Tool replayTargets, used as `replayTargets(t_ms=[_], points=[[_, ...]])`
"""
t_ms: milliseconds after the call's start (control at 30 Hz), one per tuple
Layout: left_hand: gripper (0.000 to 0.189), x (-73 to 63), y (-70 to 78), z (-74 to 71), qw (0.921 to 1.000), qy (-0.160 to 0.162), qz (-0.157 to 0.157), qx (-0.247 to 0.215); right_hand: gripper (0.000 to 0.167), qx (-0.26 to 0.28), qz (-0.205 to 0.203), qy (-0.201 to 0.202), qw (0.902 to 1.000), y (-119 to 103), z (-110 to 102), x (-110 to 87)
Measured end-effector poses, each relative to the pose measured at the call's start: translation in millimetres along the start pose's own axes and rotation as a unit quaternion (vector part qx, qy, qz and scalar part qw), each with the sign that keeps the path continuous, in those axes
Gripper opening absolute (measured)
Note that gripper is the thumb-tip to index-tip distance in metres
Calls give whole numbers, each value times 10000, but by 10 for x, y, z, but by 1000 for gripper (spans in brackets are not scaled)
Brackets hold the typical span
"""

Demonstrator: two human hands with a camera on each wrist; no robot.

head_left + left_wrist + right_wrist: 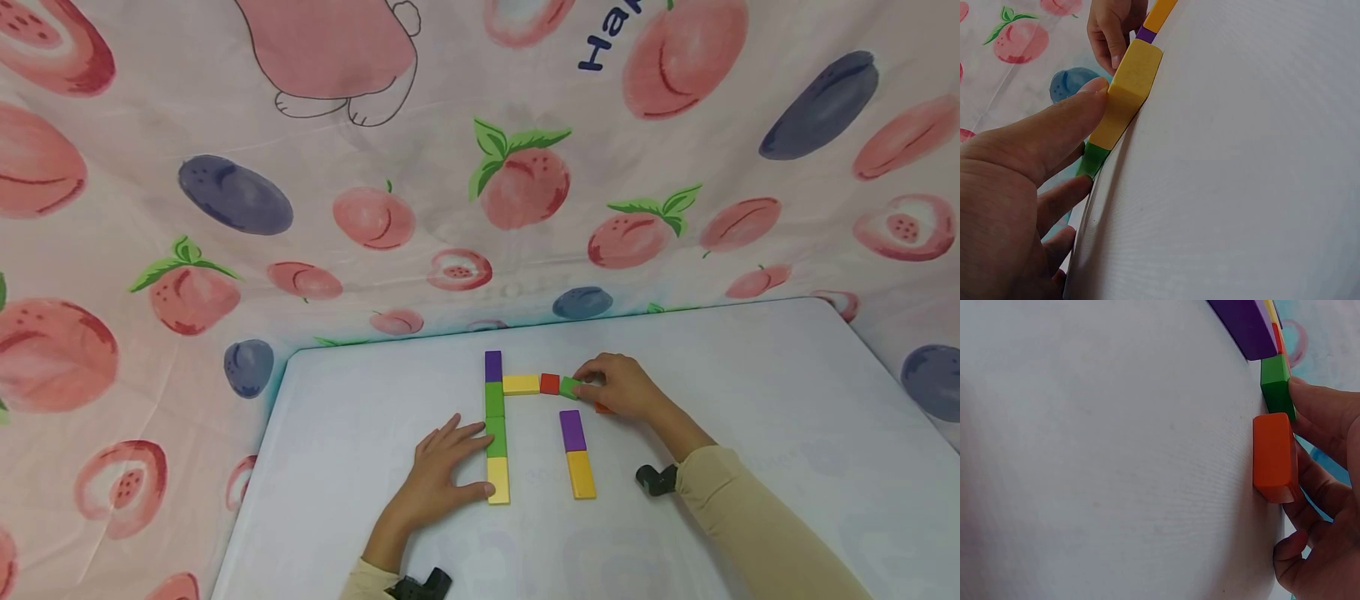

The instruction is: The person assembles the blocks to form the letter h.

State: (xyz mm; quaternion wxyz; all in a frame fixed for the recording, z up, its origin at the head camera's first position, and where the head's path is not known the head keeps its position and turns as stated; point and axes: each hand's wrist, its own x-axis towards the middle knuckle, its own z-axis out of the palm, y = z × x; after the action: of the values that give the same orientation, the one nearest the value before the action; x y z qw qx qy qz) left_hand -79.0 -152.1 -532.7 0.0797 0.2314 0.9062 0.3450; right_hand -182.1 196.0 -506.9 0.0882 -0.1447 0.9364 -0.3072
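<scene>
My left hand [442, 479] lies beside a vertical row of blocks, its fingers spread. Its thumb touches the yellow block [498, 482] at the near end, and a fingertip meets the green block [497, 437] above it. Farther up stand another green block [494, 399] and a purple block [492, 366]. From that row a yellow block [521, 384] and a red block [550, 383] run rightward. At the end of this branch my right hand [621, 387] pinches a small green block [1277, 381]. An orange block [1274, 456] sits under that hand, partly hidden in the head view.
Between the hands, a purple block [572, 431] and an orange-yellow block [581, 475] form a short separate column. All lie on a white table [360, 417]. Fruit-printed cloth [420, 275] hangs behind and at the sides. Black wrist devices [656, 480] sit by both sleeves.
</scene>
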Motion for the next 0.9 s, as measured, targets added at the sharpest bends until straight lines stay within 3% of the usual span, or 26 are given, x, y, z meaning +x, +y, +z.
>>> replayTargets(t_ms=[900], points=[[68, -7, 18, -7, 10000, 11, -44, -13, 24, 14, 37, -44, 10000, 1, -16, 1]])
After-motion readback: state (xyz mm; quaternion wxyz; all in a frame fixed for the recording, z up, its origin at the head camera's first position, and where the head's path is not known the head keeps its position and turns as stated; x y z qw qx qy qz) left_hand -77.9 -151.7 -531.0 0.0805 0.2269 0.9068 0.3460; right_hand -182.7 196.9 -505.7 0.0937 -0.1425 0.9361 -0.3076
